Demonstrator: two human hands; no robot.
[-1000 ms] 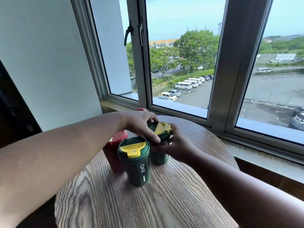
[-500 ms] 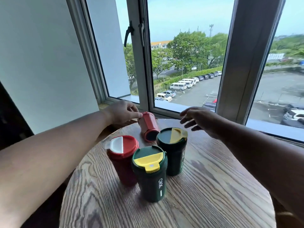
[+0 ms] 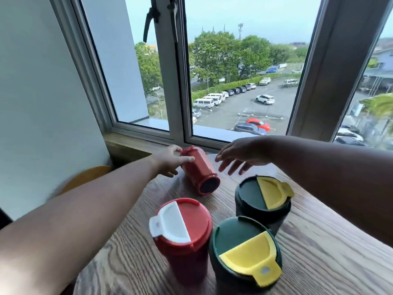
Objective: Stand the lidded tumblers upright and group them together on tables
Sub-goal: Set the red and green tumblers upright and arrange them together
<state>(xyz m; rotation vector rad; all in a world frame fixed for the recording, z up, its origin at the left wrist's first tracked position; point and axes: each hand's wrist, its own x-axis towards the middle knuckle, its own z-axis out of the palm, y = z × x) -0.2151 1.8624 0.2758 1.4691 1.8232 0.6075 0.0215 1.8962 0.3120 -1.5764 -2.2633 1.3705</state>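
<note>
Left hand [image 3: 169, 159] touches toppled red tumbler [image 3: 200, 170] near table's [image 3: 319, 241] far edge

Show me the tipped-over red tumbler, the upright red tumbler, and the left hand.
tipped-over red tumbler [image 3: 197, 170], head view, on its side wall.
upright red tumbler [image 3: 194, 218], head view, on its red lid.
left hand [image 3: 169, 159], head view, on its back.

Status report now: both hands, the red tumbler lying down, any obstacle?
Left hand touching lying red tumbler, not closed on it. Right hand open, beside it. Three tumblers upright, grouped. Nothing in the way.
</note>
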